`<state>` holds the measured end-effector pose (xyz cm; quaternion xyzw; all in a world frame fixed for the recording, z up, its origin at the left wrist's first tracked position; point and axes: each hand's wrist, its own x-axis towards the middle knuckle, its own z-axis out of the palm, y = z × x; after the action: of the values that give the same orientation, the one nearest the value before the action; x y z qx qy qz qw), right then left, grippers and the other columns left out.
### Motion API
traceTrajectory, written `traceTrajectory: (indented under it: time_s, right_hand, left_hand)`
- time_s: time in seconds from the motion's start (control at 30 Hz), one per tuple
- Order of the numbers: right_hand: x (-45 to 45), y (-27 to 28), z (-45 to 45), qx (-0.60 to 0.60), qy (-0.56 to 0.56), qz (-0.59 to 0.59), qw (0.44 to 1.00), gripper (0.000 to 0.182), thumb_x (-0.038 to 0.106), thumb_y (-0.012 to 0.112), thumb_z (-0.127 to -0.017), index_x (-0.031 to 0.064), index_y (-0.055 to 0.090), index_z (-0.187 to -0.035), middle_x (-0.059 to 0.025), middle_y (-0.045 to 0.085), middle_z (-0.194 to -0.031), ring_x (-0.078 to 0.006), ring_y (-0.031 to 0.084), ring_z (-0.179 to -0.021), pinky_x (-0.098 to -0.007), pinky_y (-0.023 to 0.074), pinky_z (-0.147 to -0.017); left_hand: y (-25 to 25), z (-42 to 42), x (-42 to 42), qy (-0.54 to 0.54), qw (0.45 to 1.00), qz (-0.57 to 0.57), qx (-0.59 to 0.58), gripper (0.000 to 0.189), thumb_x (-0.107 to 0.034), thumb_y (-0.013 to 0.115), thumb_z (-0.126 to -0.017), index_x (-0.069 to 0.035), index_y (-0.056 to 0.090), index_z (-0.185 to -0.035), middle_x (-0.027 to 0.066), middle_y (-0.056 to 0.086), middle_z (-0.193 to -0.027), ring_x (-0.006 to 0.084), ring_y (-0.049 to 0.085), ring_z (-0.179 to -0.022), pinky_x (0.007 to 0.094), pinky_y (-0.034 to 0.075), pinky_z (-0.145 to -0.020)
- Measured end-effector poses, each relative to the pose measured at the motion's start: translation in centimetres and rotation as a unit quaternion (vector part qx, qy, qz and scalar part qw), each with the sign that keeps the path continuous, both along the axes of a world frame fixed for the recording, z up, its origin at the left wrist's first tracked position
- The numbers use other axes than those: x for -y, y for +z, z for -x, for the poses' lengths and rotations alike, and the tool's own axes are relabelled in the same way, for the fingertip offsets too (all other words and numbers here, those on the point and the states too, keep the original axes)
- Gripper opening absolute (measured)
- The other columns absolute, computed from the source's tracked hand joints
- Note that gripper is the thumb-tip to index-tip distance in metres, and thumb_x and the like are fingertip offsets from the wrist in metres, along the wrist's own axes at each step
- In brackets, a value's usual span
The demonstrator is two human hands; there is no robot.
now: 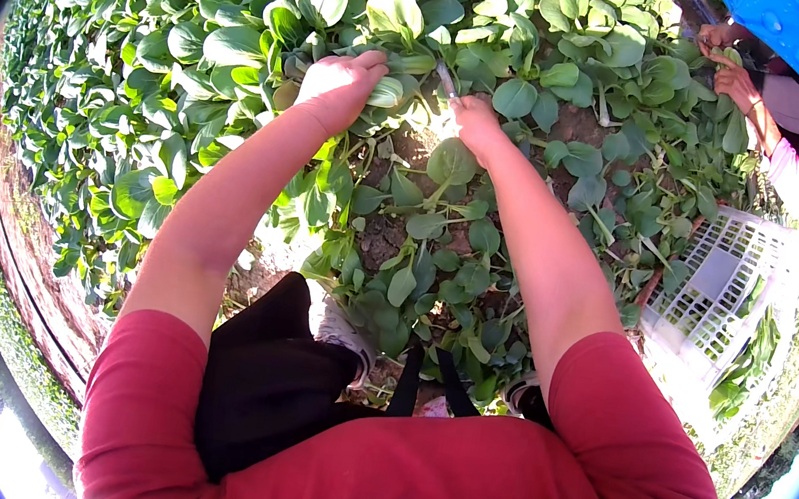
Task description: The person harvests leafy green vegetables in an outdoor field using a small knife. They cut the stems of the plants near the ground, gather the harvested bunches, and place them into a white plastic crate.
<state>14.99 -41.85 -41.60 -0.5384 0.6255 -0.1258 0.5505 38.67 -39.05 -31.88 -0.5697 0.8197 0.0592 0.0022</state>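
Note:
My left hand (pixel 341 87) is closed around leafy greens (pixel 388 92), likely bok choy, with pale stalk bases showing to the right of the fingers. In my right hand (pixel 477 129) is a knife (pixel 446 78), its narrow metal blade pointing up and left, close to the held stalks. Whether the blade touches them I cannot tell. Dense standing greens (pixel 233 46) grow ahead and to the left of my left hand. Cut or loose leaves (pixel 449 161) lie over the soil between my forearms.
At right stands a white slatted plastic crate (pixel 718 269) with greens (pixel 743 370) in it. Beyond it, a co-worker's hands (pixel 736 78) hold greens at the upper right, beside a blue covering (pixel 791 32). My shoe (pixel 342 337) rests on the ground among leaves. A dirt path (pixel 17 222) curves along the left.

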Motion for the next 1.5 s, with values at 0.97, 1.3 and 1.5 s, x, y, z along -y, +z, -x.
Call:
traceTrajectory:
  time_s: [0.97, 1.3, 1.5]
  right_hand:
    - [-9.1, 17.0, 0.9, 0.472, -0.156, -0.090, 0.863, 0.046, 0.005, 0.075, -0.082, 0.0075, 0.056, -0.124, -0.0001, 0.061, -0.098, -0.0083, 0.052, -0.072, -0.0222, 0.0402, -0.059]
    - [-12.0, 21.6, -0.9, 0.353, 0.002, -0.033, 0.935, 0.049, 0.002, 0.079, -0.075, 0.0020, 0.056, -0.118, -0.0030, 0.063, -0.102, -0.0115, 0.060, -0.084, -0.0254, 0.0497, -0.076]
    - [-15.6, 19.0, -3.9, 0.535, -0.190, -0.147, 0.810, 0.040, 0.000, 0.071, -0.085, 0.0035, 0.052, -0.120, -0.0051, 0.057, -0.105, -0.0114, 0.055, -0.078, -0.0253, 0.0462, -0.066]
  left_hand:
    - [11.6, 0.8, -14.7, 0.285, 0.555, -0.377, -0.684, 0.046, 0.002, 0.068, -0.082, 0.002, 0.057, -0.127, 0.0056, 0.064, -0.109, 0.0124, 0.063, -0.092, 0.0275, 0.051, -0.087]
    - [11.0, 0.1, -14.6, 0.184, 0.682, -0.269, -0.655, 0.067, -0.020, 0.085, -0.075, -0.003, 0.052, -0.130, 0.0049, 0.063, -0.118, 0.0131, 0.057, -0.110, 0.0302, 0.046, -0.096]
    - [8.8, 2.7, -15.3, 0.225, 0.665, -0.327, -0.633, 0.072, -0.026, 0.087, -0.067, -0.005, 0.054, -0.128, 0.0078, 0.064, -0.113, 0.0178, 0.060, -0.105, 0.0323, 0.046, -0.096]
